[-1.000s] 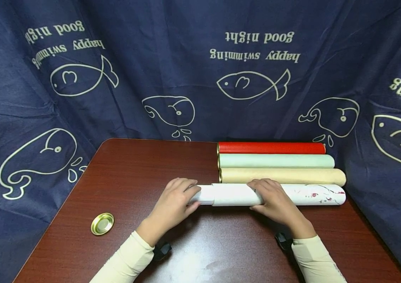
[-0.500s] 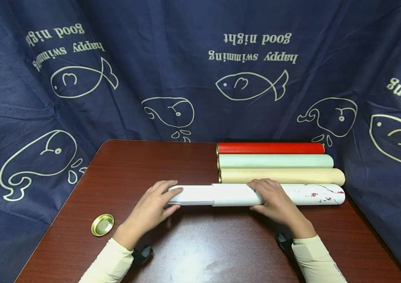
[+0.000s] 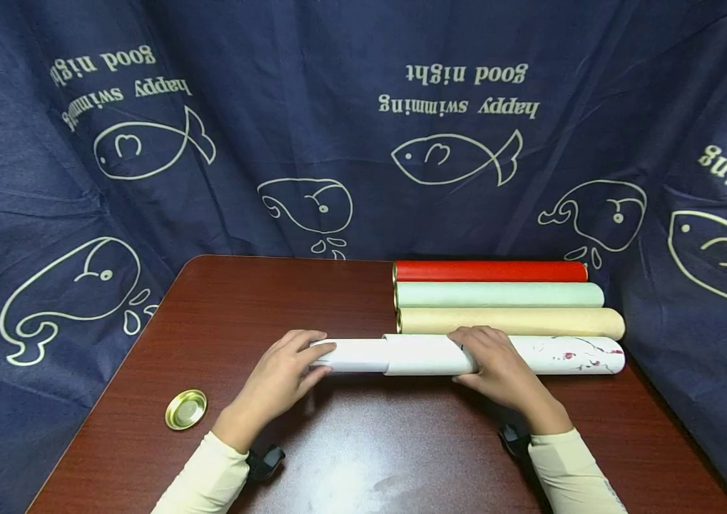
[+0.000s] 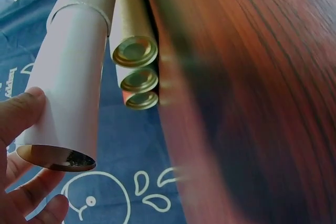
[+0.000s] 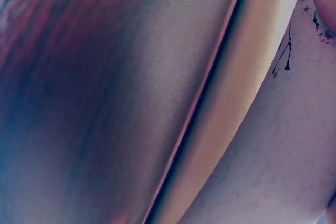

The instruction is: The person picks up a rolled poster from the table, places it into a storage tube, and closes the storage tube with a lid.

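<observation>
A white tube (image 3: 427, 354) with a dark-and-pink branch pattern near its right end lies sideways on the table. My right hand (image 3: 498, 364) grips it around its middle. From its left mouth sticks a white paper roll (image 3: 357, 355), narrower than the tube. My left hand (image 3: 282, 375) holds the roll's outer end between thumb and fingers. In the left wrist view the roll's end (image 4: 58, 158) is hollow, with a brown and dark inner face. The right wrist view shows the tube's patterned wall (image 5: 294, 103) close up, with only parts of fingers at the right edge.
Behind the white tube lie a cream tube (image 3: 511, 322), a pale green tube (image 3: 498, 294) and a red tube (image 3: 491, 270), side by side with gold end caps. A round gold cap (image 3: 186, 409) rests on the brown table (image 3: 260, 293) at the left. A blue curtain (image 3: 363, 107) hangs behind.
My left hand has moved left, drawing more of the paper roll out of the tube, then slightly back right in the last half second. The right hand and tube have stayed put.
</observation>
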The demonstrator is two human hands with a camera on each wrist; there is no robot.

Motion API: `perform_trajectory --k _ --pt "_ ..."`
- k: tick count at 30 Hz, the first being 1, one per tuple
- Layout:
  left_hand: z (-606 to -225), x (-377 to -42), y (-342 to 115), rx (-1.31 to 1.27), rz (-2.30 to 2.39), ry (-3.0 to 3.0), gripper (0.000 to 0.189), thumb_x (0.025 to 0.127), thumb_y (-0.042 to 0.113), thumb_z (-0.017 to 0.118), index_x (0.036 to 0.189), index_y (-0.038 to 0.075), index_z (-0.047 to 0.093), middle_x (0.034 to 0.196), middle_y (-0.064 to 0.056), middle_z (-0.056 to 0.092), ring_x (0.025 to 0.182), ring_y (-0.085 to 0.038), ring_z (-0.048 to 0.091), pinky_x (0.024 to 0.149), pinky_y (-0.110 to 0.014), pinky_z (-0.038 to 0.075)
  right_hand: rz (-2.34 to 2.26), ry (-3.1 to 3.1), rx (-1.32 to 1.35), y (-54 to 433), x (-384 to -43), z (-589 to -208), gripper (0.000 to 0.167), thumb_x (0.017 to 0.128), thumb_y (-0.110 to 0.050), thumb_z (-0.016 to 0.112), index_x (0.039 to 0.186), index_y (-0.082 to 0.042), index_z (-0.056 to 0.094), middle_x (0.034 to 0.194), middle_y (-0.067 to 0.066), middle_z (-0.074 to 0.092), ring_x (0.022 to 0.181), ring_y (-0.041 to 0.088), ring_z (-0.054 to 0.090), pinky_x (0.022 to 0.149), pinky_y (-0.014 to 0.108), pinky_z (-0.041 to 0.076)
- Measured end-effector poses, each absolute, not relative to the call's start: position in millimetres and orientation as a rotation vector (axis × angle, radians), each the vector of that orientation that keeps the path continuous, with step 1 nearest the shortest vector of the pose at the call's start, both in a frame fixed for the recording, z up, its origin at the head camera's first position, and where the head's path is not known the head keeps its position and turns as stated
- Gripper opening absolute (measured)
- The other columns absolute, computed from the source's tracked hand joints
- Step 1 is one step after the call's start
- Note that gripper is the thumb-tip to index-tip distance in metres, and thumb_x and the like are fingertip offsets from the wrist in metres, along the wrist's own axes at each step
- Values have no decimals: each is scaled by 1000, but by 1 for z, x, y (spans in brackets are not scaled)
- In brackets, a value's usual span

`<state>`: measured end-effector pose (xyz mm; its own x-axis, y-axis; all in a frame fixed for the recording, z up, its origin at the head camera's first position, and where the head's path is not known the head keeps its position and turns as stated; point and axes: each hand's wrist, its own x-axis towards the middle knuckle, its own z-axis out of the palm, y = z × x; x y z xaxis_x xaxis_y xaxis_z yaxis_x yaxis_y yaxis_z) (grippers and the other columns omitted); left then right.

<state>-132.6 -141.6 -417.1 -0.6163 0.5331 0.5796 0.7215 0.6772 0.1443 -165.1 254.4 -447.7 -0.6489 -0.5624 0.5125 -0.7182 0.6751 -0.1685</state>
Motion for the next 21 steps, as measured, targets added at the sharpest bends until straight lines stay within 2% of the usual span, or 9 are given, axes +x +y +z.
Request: perform_trajectory --k 21 --pt "-426 -137 -93 -965 -640 -2420 34 83 20 82 115 13 72 117 -5 66 111 -22 59 92 -38 51 525 -2460 1002 254 -164 -450 77 54 -19 95 123 -10 62 119 8 65 111 29 56 98 49 37"
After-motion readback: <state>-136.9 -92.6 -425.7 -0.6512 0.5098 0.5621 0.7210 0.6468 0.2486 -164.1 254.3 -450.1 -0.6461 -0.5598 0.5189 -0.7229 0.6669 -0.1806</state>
